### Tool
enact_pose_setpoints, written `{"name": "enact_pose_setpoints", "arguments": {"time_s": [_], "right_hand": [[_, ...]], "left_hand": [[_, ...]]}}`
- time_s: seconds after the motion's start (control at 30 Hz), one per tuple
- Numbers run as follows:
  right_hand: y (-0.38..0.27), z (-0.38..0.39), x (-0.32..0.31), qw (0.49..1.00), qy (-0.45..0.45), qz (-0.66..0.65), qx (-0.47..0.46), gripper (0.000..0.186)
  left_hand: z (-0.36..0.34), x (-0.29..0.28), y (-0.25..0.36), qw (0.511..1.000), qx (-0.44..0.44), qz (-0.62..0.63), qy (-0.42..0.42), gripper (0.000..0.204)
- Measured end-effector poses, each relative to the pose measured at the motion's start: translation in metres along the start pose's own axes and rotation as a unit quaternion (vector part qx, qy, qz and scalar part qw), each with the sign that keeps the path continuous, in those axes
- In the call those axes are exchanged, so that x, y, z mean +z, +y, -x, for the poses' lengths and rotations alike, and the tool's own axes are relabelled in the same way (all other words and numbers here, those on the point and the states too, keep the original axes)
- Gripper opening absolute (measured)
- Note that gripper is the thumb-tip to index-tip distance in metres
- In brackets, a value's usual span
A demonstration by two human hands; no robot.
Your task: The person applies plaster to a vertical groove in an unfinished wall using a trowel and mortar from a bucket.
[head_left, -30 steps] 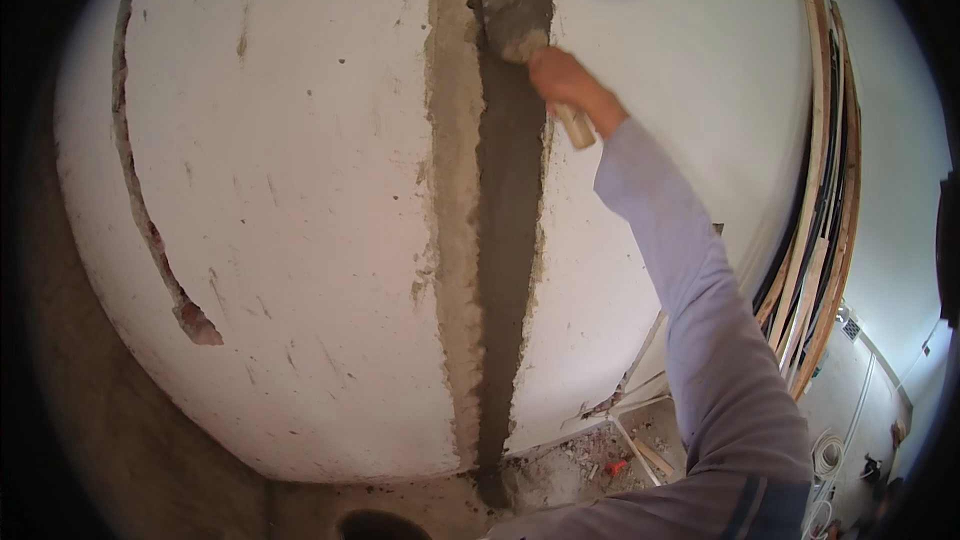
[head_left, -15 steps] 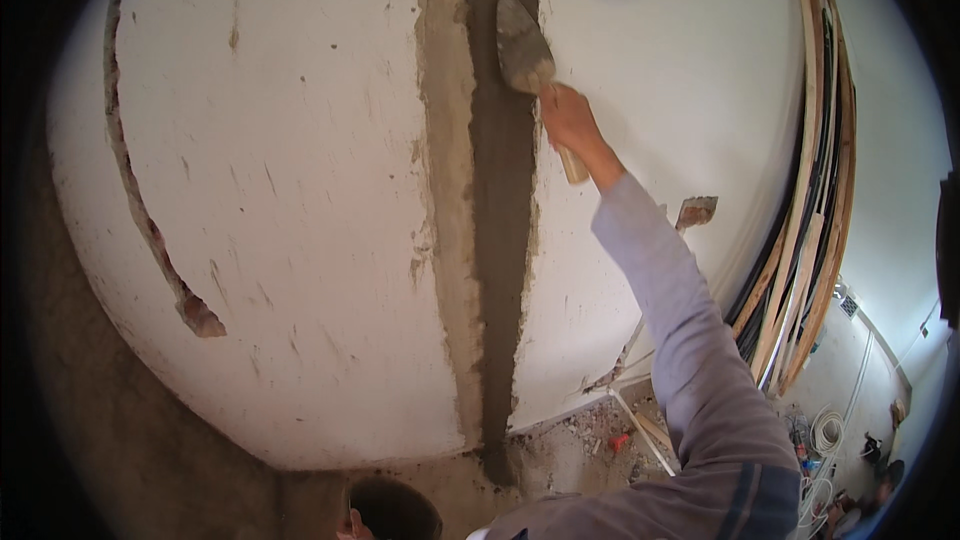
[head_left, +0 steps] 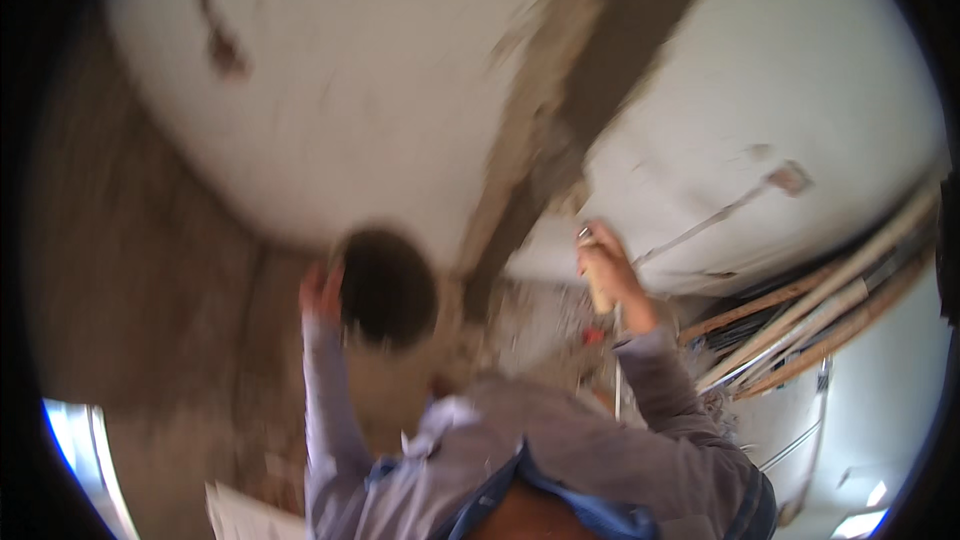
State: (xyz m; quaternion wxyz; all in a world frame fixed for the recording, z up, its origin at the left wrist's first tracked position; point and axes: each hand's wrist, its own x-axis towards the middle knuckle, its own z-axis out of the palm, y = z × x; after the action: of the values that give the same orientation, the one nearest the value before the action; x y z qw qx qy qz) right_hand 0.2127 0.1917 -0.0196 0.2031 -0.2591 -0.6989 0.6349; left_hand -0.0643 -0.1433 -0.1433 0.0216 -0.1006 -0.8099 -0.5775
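Motion smears the picture. My right hand is closed around the pale handle of a trowel. The blurred blade lies in front of a dark band of wet mortar that runs down the white wall. On the left, my left hand grips the near-left rim of a dark round bucket. Its inside looks dark, so I cannot tell how much it holds. A paler, rougher strip borders the mortar band on its left.
Long wooden boards and dark tubes lean at the right. Rubble and a small red piece lie on the floor below the band. A chased groove crosses the wall to a broken box hole.
The view has tilted and swung down. My right hand with the trowel has dropped from high on the band to lower down. The bucket and my left hand are now more fully in sight.
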Motion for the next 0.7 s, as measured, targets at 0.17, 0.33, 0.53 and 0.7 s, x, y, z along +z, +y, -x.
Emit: {"name": "enact_pose_setpoints", "arguments": {"time_s": [0.17,0.33,0.53,0.7], "right_hand": [[-0.036,0.045,0.027,0.877,-0.303,0.344,-0.147,0.03],[-0.038,0.029,0.049,0.748,-0.243,0.556,-0.269,0.025],[-0.034,0.0,0.081,0.696,-0.274,0.589,-0.306,0.028],[-0.055,0.002,0.088,0.604,-0.416,0.663,-0.148,0.026]], "left_hand": [[-0.013,-0.017,0.106,0.984,0.043,-0.061,-0.163,0.048],[0.002,-0.001,0.167,0.969,0.052,-0.075,-0.23,0.047],[0.021,0.028,0.202,0.933,0.096,-0.177,-0.299,0.044],[0.056,0.05,0.213,0.909,0.145,-0.249,-0.3,0.041]]}}
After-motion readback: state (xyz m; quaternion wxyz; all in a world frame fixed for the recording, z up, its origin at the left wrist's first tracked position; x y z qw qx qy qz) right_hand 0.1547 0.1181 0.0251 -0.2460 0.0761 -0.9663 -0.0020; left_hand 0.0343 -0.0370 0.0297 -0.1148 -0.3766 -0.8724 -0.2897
